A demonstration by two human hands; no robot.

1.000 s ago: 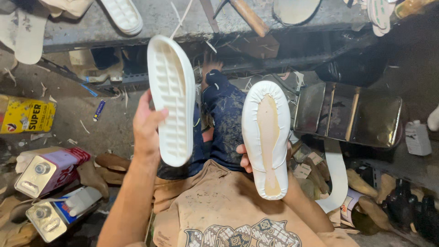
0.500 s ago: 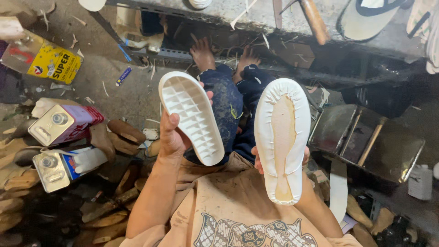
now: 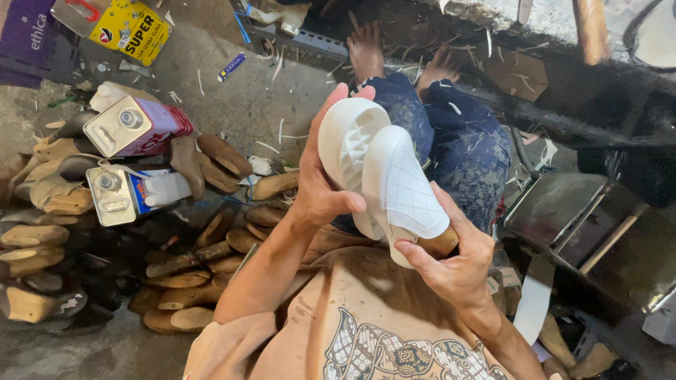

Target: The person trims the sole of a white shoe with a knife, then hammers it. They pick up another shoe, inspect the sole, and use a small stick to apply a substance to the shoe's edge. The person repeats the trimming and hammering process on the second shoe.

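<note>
We hold a white rubber outsole [image 3: 345, 151] in our left hand [image 3: 320, 193], its ridged tread turned toward the camera. The thumb presses across the lower edge of the sole and the fingers [image 3: 336, 95] wrap behind its far rim, so the hand is closed firmly around it. Touching it at its 4 o'clock side is a white quilted shoe upper [image 3: 405, 193], mounted on a wooden last whose tan heel [image 3: 440, 243] shows at the bottom. Our right hand [image 3: 454, 271] grips that heel end from below, thumb along the lower edge of the upper, fingers curled around the last. Sole and upper overlap, the upper lying in front of the sole.

Both pieces sit above our lap, over blue patterned trousers [image 3: 465, 151], with two bare feet [image 3: 394, 56] on the floor at 12 o'clock. A tan printed shirt [image 3: 366, 331] fills the bottom of the view.

At 9 o'clock on the floor, two metal tins with screw caps [image 3: 123, 127] lie on their sides, one above the other, among a heap of brown wooden shoe lasts [image 3: 211, 158] that spreads down to 7 o'clock. A yellow tin [image 3: 130, 28] lies at 11 o'clock. At 3 o'clock stands a dark metal frame [image 3: 570, 225], with a white strip [image 3: 533, 299] hanging just below it at 4 o'clock.
</note>
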